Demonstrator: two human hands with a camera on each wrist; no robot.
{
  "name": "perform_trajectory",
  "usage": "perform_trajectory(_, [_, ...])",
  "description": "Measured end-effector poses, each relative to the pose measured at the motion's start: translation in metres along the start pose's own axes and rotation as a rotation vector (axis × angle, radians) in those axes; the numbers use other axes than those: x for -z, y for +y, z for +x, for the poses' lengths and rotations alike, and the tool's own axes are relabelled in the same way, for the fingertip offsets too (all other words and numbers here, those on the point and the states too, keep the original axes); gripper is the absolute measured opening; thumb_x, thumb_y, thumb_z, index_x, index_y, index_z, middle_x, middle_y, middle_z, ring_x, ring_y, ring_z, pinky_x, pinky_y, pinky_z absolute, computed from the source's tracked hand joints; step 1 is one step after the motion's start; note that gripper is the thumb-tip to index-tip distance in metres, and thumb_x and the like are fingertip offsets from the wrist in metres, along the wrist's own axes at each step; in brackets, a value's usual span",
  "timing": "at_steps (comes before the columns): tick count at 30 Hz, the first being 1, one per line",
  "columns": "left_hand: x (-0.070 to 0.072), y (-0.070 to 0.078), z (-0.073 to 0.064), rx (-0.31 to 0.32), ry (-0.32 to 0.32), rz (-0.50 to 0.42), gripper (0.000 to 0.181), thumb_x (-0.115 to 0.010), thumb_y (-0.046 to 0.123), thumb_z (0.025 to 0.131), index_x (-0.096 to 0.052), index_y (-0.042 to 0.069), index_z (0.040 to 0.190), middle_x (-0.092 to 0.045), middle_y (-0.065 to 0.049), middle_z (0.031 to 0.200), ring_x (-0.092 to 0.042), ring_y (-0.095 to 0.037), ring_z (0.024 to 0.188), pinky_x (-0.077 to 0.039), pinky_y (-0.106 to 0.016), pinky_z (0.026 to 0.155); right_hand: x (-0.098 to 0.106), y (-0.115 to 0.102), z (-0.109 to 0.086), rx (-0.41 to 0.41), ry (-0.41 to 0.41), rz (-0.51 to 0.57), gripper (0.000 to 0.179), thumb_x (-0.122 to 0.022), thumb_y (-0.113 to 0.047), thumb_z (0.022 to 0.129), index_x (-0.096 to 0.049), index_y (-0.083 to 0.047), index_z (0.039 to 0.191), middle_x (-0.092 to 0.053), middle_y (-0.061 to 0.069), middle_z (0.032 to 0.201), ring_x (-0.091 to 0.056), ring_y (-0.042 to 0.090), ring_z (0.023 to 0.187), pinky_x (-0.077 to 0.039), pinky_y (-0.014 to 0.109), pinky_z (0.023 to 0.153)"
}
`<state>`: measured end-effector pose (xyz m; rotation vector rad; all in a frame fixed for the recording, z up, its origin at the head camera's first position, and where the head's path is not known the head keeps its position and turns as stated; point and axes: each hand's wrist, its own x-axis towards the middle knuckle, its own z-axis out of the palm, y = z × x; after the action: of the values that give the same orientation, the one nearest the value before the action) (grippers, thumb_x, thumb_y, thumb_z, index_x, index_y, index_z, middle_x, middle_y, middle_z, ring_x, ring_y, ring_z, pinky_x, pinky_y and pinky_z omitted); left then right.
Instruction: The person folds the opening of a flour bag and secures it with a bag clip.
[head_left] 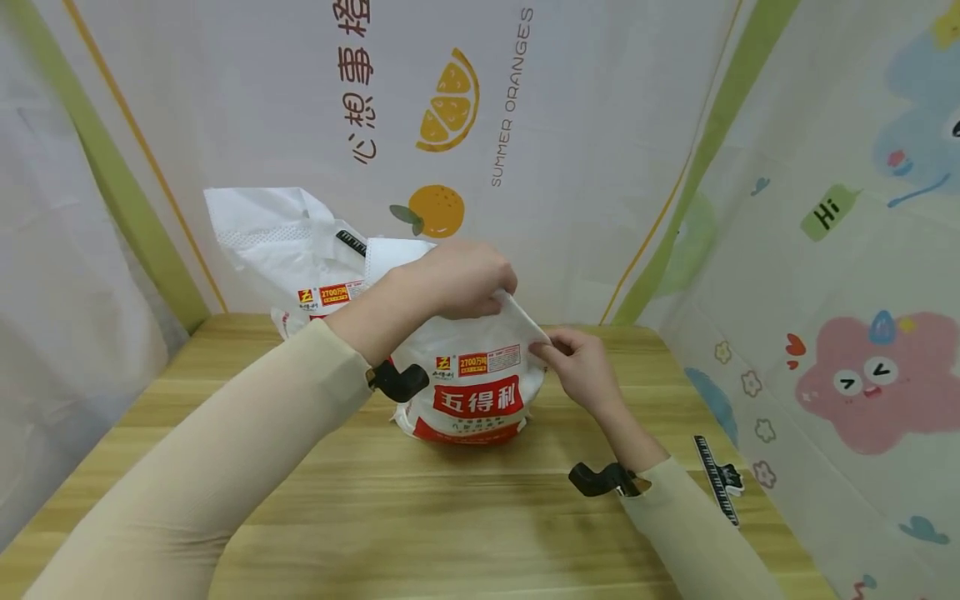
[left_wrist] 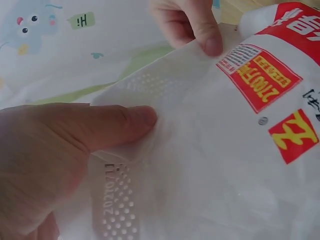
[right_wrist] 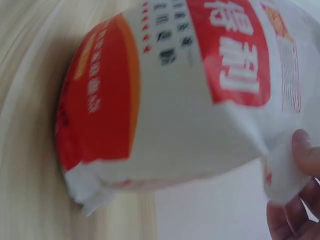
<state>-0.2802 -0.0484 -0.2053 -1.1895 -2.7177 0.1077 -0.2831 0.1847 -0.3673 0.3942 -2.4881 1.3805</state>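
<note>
A white and red flour bag (head_left: 480,400) stands upright on the table, its white upper part pulled out toward the upper right. My left hand (head_left: 457,279) grips the top edge; in the left wrist view its thumb (left_wrist: 135,120) presses flat on the white plastic beside a dotted seal strip. With thumb and fingers, my right hand (head_left: 577,367) pinches the bag's right side edge. In the right wrist view, that hand (right_wrist: 305,185) holds a gathered corner. My left forearm hides part of the bag's left side.
A second flour bag (head_left: 262,237) with the same print stands behind at the left, a black-and-white striped piece (head_left: 351,242) by its top. A piano-key patterned clip (head_left: 717,481) lies on the wooden table (head_left: 420,525) at right. Printed cloth (head_left: 600,167) hangs around the table.
</note>
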Motion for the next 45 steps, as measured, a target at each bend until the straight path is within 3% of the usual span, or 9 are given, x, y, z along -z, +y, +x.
perform_trajectory(9, [-0.001, 0.0, 0.002, -0.031, 0.015, 0.026, 0.013, -0.08, 0.019, 0.101, -0.087, 0.016, 0.111, -0.084, -0.002, 0.112, -0.074, -0.024, 0.103, -0.063, -0.04, 0.089, -0.001, 0.01, -0.006, 0.043, 0.138, -0.114, 0.011, -0.087, -0.019, 0.095, -0.087, -0.008, 0.097, -0.083, 0.01, 0.086, -0.058, 0.013, 0.065, -0.041, 0.024, 0.056])
perform_trajectory(15, [0.003, -0.004, 0.0, 0.073, -0.001, -0.066, 0.023, -0.079, 0.024, 0.101, -0.083, 0.016, 0.122, -0.082, -0.002, 0.122, -0.073, -0.025, 0.106, -0.063, -0.043, 0.091, 0.006, 0.015, -0.004, -0.041, 0.064, -0.038, 0.019, -0.084, -0.024, 0.099, -0.086, -0.007, 0.106, -0.084, 0.011, 0.097, -0.068, 0.015, 0.082, -0.052, 0.029, 0.072])
perform_trajectory(18, [0.008, -0.008, -0.002, 0.084, 0.003, -0.088, 0.02, -0.079, 0.025, 0.102, -0.084, 0.018, 0.12, -0.081, -0.001, 0.121, -0.073, -0.024, 0.105, -0.063, -0.044, 0.092, 0.01, 0.018, -0.005, -0.062, 0.046, -0.03, 0.021, -0.082, -0.024, 0.1, -0.085, -0.005, 0.11, -0.083, 0.012, 0.1, -0.07, 0.015, 0.087, -0.054, 0.029, 0.077])
perform_trajectory(22, [0.008, -0.011, -0.004, 0.051, 0.029, -0.092, 0.016, -0.079, 0.022, 0.102, -0.086, 0.019, 0.116, -0.082, 0.0, 0.118, -0.075, -0.023, 0.107, -0.063, -0.045, 0.093, 0.01, 0.023, -0.008, -0.065, 0.062, -0.055, 0.018, -0.08, -0.02, 0.102, -0.083, -0.004, 0.108, -0.082, 0.013, 0.097, -0.072, 0.019, 0.084, -0.054, 0.024, 0.07])
perform_trajectory(29, [0.005, -0.011, -0.007, 0.029, 0.044, -0.071, 0.018, -0.08, 0.022, 0.102, -0.087, 0.021, 0.118, -0.083, 0.001, 0.121, -0.076, -0.022, 0.111, -0.064, -0.046, 0.092, 0.004, 0.026, -0.011, -0.019, 0.097, -0.093, 0.014, -0.08, -0.019, 0.102, -0.079, -0.005, 0.097, -0.078, 0.011, 0.084, -0.067, 0.016, 0.071, -0.044, 0.024, 0.053])
perform_trajectory(36, [0.009, -0.008, -0.003, 0.059, 0.001, -0.127, 0.023, -0.075, 0.018, 0.102, -0.083, 0.019, 0.123, -0.08, 0.0, 0.124, -0.072, -0.024, 0.11, -0.062, -0.046, 0.094, 0.009, 0.033, -0.011, -0.021, 0.037, 0.059, 0.023, -0.078, -0.024, 0.104, -0.079, -0.003, 0.114, -0.081, 0.019, 0.107, -0.072, 0.012, 0.087, -0.057, 0.02, 0.075])
perform_trajectory(40, [0.009, -0.007, -0.002, 0.022, 0.004, -0.145, 0.021, -0.076, 0.018, 0.103, -0.086, 0.021, 0.12, -0.082, 0.002, 0.122, -0.073, -0.022, 0.113, -0.063, -0.044, 0.095, 0.009, 0.033, -0.011, -0.004, 0.036, 0.097, 0.021, -0.079, -0.02, 0.103, -0.079, -0.001, 0.114, -0.081, 0.019, 0.11, -0.072, 0.006, 0.087, -0.059, 0.019, 0.077])
perform_trajectory(45, [0.005, -0.008, -0.004, 0.0, 0.022, -0.149, 0.016, -0.078, 0.019, 0.103, -0.088, 0.021, 0.116, -0.084, 0.003, 0.116, -0.075, -0.02, 0.11, -0.064, -0.041, 0.09, 0.01, 0.031, -0.011, -0.011, 0.042, 0.106, 0.016, -0.079, -0.016, 0.102, -0.079, 0.0, 0.108, -0.081, 0.019, 0.108, -0.074, 0.009, 0.088, -0.061, 0.019, 0.077])
